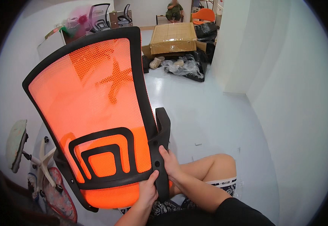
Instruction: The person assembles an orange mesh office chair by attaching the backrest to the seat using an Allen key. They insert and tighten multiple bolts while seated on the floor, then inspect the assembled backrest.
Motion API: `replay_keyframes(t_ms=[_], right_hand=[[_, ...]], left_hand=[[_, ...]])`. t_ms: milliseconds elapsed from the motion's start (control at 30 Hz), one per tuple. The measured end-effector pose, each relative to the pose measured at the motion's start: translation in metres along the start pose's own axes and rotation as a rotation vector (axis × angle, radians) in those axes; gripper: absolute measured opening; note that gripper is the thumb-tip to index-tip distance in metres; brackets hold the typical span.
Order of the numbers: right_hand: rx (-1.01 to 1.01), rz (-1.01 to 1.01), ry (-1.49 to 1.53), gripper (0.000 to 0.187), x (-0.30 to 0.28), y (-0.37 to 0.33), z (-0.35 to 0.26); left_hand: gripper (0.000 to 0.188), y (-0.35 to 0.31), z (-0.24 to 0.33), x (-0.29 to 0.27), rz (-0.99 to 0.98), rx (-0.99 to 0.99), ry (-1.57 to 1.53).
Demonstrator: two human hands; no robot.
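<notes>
An office chair's backrest (92,101) with orange see-through mesh and a black frame stands tilted in front of me, joined at its lower edge to an orange seat (107,197). My left hand (148,188) is closed on the lower right corner of the backrest frame, thumb on top. Just right of it, my right hand (169,162) grips the black armrest (162,143), its thumb lying against the side near the bolt holes. Most fingers of both hands are hidden behind these parts. My bent legs lie under and beside the chair.
Small metal pieces (198,144) lie on the pale floor to the right. A stool (39,162) with a light base and a red-edged mat (60,196) are at the left. Ahead are a cardboard box (173,37), plastic wrapping (186,67), an orange chair (203,16) and a seated person (174,12).
</notes>
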State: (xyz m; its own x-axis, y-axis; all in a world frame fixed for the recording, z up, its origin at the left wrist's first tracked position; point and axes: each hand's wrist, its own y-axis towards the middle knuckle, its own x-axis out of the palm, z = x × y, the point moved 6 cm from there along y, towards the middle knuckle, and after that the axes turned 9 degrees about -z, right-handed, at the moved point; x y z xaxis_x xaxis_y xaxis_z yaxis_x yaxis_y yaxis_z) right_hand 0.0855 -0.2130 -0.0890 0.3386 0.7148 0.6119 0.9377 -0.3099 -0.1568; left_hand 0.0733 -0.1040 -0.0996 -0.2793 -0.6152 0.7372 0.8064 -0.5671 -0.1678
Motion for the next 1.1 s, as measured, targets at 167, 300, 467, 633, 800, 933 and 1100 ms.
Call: replay_keyframes(t_ms=[167,300,467,633,800,933,1100], right_hand=[[0.025,0.034,-0.020,0.047,-0.001,-0.003,0.000],[0.016,0.001,0.003,0.048,0.003,0.000,-0.003],[-0.003,0.021,-0.029,0.048,-0.003,0.003,-0.001],[0.002,-0.029,-0.014,0.047,0.006,0.001,-0.006],[-0.070,0.017,-0.165,0.045,-0.009,0.012,-0.010],[0.028,0.039,-0.281,0.050,-0.007,0.012,-0.004],[0.123,0.021,-0.159,0.055,0.007,0.010,-0.011]], left_hand=[[0.033,-0.002,-0.001,0.000,0.027,-0.010,-0.017],[0.034,-0.001,-0.009,-0.014,0.066,-0.052,-0.017],[0.031,0.001,-0.009,-0.009,0.067,-0.029,0.014],[0.035,-0.002,-0.004,-0.005,0.035,-0.092,-0.054],[0.036,0.013,-0.011,-0.004,0.050,-0.063,0.056],[0.035,0.002,-0.005,-0.002,-0.004,-0.131,0.007],[0.037,0.010,-0.007,-0.013,-0.098,-0.103,-0.004]])
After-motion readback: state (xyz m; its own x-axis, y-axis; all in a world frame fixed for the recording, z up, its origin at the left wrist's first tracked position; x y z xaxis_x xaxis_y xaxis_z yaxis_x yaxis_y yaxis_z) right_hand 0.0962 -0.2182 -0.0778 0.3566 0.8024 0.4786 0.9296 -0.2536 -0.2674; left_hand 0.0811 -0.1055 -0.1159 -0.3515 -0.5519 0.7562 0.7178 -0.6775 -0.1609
